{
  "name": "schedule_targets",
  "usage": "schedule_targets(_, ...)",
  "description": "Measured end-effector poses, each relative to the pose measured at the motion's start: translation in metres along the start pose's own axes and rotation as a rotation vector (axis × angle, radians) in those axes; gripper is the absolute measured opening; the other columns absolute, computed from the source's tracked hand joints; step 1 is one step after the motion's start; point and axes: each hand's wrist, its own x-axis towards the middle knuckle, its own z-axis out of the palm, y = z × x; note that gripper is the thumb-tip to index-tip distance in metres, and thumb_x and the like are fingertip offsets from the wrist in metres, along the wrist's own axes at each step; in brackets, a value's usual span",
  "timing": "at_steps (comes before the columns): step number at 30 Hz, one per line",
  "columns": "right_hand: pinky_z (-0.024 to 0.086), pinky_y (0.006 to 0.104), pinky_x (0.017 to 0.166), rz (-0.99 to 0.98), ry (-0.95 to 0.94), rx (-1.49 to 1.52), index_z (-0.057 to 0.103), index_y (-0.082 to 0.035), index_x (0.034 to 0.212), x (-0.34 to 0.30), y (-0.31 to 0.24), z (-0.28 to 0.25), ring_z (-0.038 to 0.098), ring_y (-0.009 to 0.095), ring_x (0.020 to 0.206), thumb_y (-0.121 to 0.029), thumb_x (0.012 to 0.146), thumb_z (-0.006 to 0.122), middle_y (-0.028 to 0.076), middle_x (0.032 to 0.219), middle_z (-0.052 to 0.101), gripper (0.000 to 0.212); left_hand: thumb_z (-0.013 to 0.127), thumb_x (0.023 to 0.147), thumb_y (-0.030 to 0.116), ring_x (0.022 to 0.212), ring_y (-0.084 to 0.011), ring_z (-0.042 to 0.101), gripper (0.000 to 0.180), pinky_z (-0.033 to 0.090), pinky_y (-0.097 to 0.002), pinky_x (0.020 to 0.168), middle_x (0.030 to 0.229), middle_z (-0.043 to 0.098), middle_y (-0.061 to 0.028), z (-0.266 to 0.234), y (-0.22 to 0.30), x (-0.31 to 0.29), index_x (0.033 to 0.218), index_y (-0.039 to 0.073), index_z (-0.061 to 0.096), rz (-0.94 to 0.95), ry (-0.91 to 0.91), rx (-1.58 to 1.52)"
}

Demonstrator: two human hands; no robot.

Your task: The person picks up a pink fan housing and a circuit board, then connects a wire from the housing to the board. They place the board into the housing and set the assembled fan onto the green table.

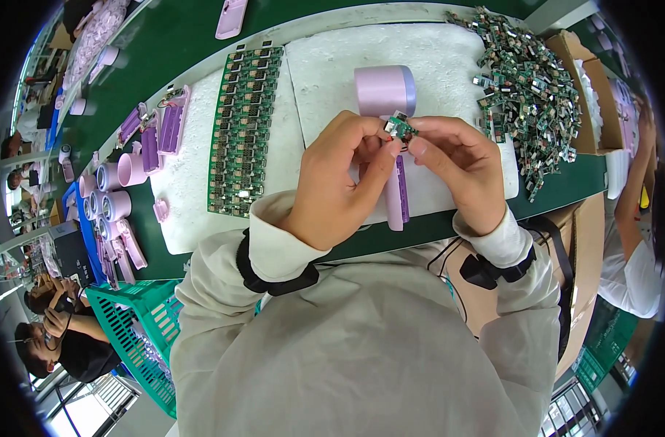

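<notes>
Head view: left hand and right hand both pinch a small green circuit board.

One left hand, one right hand, one small circuit board, one lilac dryer-shaped body. Also two white foam sheets, two black wristbands and one green basket. Loose boards in the pile? Dozens at least, they overlap way too much for an exact number lol.

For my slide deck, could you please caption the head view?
Left hand and right hand hold a small green circuit board over a lilac handled housing.
</notes>
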Motion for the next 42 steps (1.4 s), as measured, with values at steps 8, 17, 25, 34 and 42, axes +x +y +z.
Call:
schedule_targets(8,0.057,0.0295,0.094,0.051,-0.061,-0.043,0.067,0.005,0.12,0.002,-0.007,-0.013,0.071,0.016,0.103,0.002,0.095,0.071,0.013,0.112,0.074,0.025,0.069,0.094,-0.001,0.066,-0.0154,0.055,0.012,0.045,-0.0287,0.056,0.084,0.054,-0.0083,0.0,0.002,0.001,0.103,0.0,0.062,0.04,0.006,0.018)
schedule_targets(17,0.059,0.0311,0.09,0.038,-0.008,0.0,0.066,0.003,0.127,-0.003,-0.003,-0.004,0.072,0.017,0.098,0.001,0.095,0.07,0.013,0.109,0.075,0.032,0.069,0.095,0.0,0.072,-0.0127,0.057,0.011,0.047,-0.0269,0.062,0.089,0.057,-0.0067,-0.005,0.007,0.0,0.105,0.0,0.064,0.024,-0.043,0.012)
schedule_targets(25,0.06,0.0318,0.088,-0.02,-0.031,-0.05,0.066,-0.001,0.134,-0.002,0.0,-0.006,0.072,0.017,0.096,0.001,0.096,0.07,0.012,0.107,0.075,0.038,0.074,0.092,0.001,0.077,-0.0132,0.066,0.012,0.053,-0.0257,0.067,0.094,0.065,-0.008,-0.006,0.009,0.002,0.103,-0.002,0.068,-0.126,-0.036,-0.149)
schedule_targets(34,0.059,0.0317,0.089,-0.02,-0.035,-0.039,0.068,-0.002,0.132,0.0,0.005,-0.008,0.071,0.017,0.098,0.003,0.094,0.071,0.012,0.108,0.075,0.038,0.073,0.094,0.001,0.085,-0.0134,0.071,0.013,0.058,-0.0261,0.074,0.1,0.068,-0.0072,-0.011,0.013,0.007,0.106,-0.002,0.07,-0.264,-0.064,-0.263)
schedule_targets(42,0.059,0.0324,0.09,-0.16,-0.02,-0.274,0.071,0.001,0.122,0.013,-0.018,0.003,0.072,0.019,0.1,0.007,0.093,0.069,0.011,0.11,0.075,0.03,0.071,0.092,-0.004,0.087,-0.0185,0.072,0.02,0.058,-0.0292,0.076,0.104,0.068,-0.0115,-0.018,0.028,0.0,0.111,-0.001,0.068,-0.087,0.001,0.024)
